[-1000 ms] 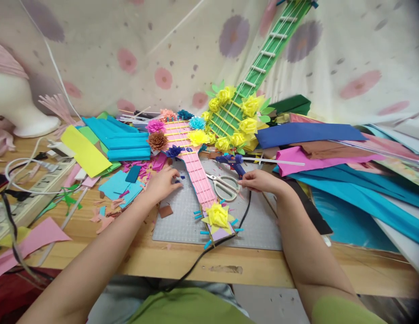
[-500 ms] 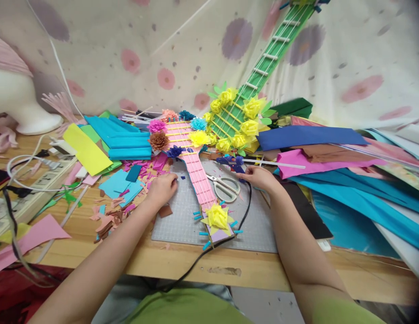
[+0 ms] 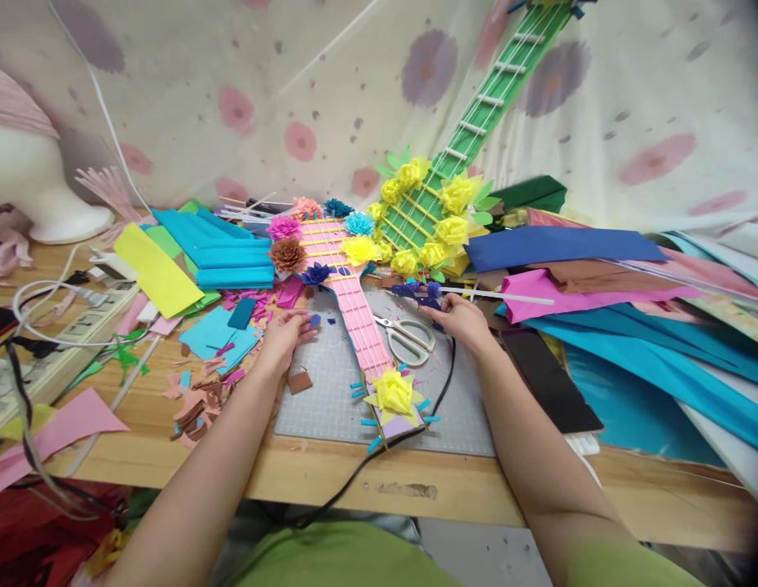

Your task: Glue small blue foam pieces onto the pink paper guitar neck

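A pink paper guitar with paper flowers lies on a grey cutting mat. My left hand rests on the mat left of the guitar neck, fingers pinched on a small dark blue paper piece. My right hand is closed round the handle of a blue glue gun, just beyond the white-handled scissors. The gun's black cord runs back over the mat and off the table edge.
A green paper guitar leans against the flowered cloth behind. Stacked coloured paper sheets cover the right side. Folded blue and yellow paper, scraps, a power strip and white cables fill the left. The wooden table edge is near me.
My right hand has moved up from beside the scissors and closed on the glue gun. My left hand has lifted slightly with the small blue piece pinched in its fingers.
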The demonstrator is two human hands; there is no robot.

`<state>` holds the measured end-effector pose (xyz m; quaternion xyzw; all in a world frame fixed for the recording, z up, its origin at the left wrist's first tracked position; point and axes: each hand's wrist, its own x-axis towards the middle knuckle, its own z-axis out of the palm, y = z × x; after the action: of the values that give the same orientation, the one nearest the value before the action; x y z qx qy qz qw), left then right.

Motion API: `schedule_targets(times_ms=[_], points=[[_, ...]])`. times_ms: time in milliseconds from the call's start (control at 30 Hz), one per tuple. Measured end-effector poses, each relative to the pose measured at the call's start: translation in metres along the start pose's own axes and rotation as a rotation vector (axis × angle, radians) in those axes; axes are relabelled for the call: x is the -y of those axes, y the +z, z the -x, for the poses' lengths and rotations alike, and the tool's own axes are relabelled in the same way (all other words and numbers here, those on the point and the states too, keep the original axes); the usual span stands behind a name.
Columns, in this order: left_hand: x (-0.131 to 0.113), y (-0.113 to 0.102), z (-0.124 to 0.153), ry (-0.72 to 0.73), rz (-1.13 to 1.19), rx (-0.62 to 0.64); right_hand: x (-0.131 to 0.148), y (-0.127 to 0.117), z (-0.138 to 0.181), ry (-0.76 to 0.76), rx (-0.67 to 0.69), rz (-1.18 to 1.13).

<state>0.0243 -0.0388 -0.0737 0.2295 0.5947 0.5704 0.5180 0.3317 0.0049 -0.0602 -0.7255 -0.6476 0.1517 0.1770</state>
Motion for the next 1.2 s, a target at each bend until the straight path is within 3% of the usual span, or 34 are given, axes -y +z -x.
schedule_targets(times_ms=[133, 300, 533, 667, 767, 867, 967, 1100, 1200], points=[[0.000, 0.002, -0.002, 0.024, -0.017, 0.009, 0.000, 0.010, -0.001, -0.003, -0.069, -0.048], [0.008, 0.004, -0.003, 0.164, -0.016, 0.025, 0.001, 0.025, -0.006, -0.153, -0.180, -0.142], [0.014, 0.003, 0.000, 0.281, 0.001, 0.026, 0.002, 0.035, -0.010, -0.087, -0.037, -0.355], [0.014, 0.001, 0.001, 0.309, -0.009, 0.016, 0.016, 0.021, -0.006, -0.043, -0.069, -0.690], [0.015, 0.000, 0.000, 0.320, 0.005, -0.012, 0.040, 0.004, 0.003, -0.147, 0.023, -0.830], [0.016, -0.002, -0.002, 0.332, -0.010, -0.029, 0.069, -0.006, 0.012, -0.249, 0.184, -0.782], [0.019, -0.004, -0.004, 0.341, 0.022, -0.063, 0.090, 0.001, 0.017, -0.390, 0.253, -0.687], [0.020, -0.006, -0.005, 0.356, 0.066, -0.091, 0.099, 0.021, 0.020, -0.464, 0.353, -0.590], [0.020, -0.005, -0.003, 0.391, 0.043, -0.111, 0.097, 0.031, 0.023, -0.500, 0.322, -0.494]])
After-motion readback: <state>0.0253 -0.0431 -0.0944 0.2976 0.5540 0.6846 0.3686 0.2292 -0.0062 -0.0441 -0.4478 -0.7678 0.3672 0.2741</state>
